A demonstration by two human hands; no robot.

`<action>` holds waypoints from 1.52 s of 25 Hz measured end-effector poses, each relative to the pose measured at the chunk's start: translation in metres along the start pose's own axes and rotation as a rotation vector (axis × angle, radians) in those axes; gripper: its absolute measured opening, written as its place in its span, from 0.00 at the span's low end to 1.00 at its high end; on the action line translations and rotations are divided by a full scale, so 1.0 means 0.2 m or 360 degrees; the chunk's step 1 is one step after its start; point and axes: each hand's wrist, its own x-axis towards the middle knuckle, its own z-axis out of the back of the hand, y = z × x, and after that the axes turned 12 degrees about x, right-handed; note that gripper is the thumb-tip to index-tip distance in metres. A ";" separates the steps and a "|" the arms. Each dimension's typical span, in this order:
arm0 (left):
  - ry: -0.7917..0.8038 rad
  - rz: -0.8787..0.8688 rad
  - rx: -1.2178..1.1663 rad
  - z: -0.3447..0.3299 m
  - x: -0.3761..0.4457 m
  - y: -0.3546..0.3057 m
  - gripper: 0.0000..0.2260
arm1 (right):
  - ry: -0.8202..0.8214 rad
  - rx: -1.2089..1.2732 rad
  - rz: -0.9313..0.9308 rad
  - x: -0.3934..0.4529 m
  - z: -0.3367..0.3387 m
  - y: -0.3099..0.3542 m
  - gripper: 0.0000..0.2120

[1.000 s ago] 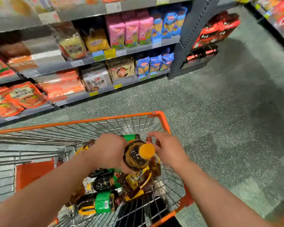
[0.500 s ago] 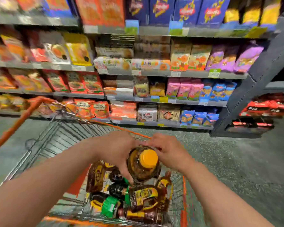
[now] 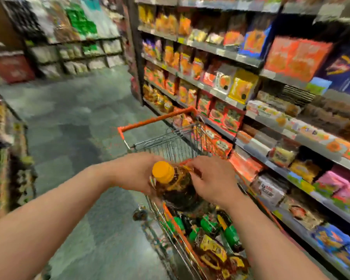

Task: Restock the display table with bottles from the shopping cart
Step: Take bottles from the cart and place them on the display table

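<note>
A dark bottle with an orange cap [image 3: 175,183] is held above the shopping cart [image 3: 156,119], cap toward me. My left hand [image 3: 135,174] grips its left side. My right hand [image 3: 212,181] grips its right side and shoulder. Below them, the orange-rimmed wire cart holds several more bottles [image 3: 214,235] lying on their sides, dark with green or yellow caps and labels. The frame is blurred, so fine detail is lost.
Shelves of packaged food [image 3: 251,93] run close along the cart's right side. A low display with goods [image 3: 0,150] stands at the left edge. Grey aisle floor [image 3: 73,122] stretches ahead and left. More shelving [image 3: 73,41] closes the far end.
My view has swung left, so the shelves now lie at the right and the aisle opens ahead. Both hands keep hold of the orange-capped bottle, now a little higher over the cart.
</note>
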 end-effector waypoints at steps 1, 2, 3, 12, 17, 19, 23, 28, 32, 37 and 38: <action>-0.0063 0.0098 -0.0074 0.02 -0.15 0.03 0.30 | 0.0014 0.0043 0.0069 0.04 -0.05 0.11 0.15; -0.0125 0.0192 -0.0159 0.03 -0.29 0.05 0.29 | 0.0000 0.0097 0.0129 0.08 -0.10 0.20 0.16; -0.0207 0.0296 -0.0254 0.04 -0.42 0.06 0.30 | -0.0016 0.0147 0.0162 0.11 -0.15 0.29 0.17; -0.0924 0.1396 0.0259 0.06 -1.62 0.19 0.24 | 0.0212 0.0206 0.0704 0.29 -0.72 1.38 0.21; -0.0884 0.1801 0.0345 0.01 -2.15 0.26 0.23 | 0.0492 0.0234 0.1007 0.36 -0.98 1.95 0.11; -0.0886 0.1917 0.0373 -0.01 -2.29 0.28 0.22 | 0.0545 0.0273 0.1079 0.37 -1.08 2.12 0.09; -0.0774 0.2221 0.0389 -0.09 -2.53 0.32 0.21 | 0.0683 0.0323 0.1271 0.37 -1.28 2.40 0.07; -0.0650 0.2669 0.0218 -0.19 -2.77 0.38 0.20 | 0.0913 0.0421 0.1675 0.41 -1.54 2.70 0.10; -0.0612 0.3004 0.0195 -0.22 -2.88 0.46 0.20 | 0.1116 0.0521 0.1993 0.52 -1.79 2.95 0.10; -0.0627 0.3451 0.0113 -0.18 -2.99 0.54 0.19 | 0.1275 0.0679 0.2427 0.63 -1.97 3.27 0.13; -0.0637 0.3533 0.0095 -0.17 -3.01 0.54 0.19 | 0.1277 0.0716 0.2500 0.64 -1.99 3.34 0.13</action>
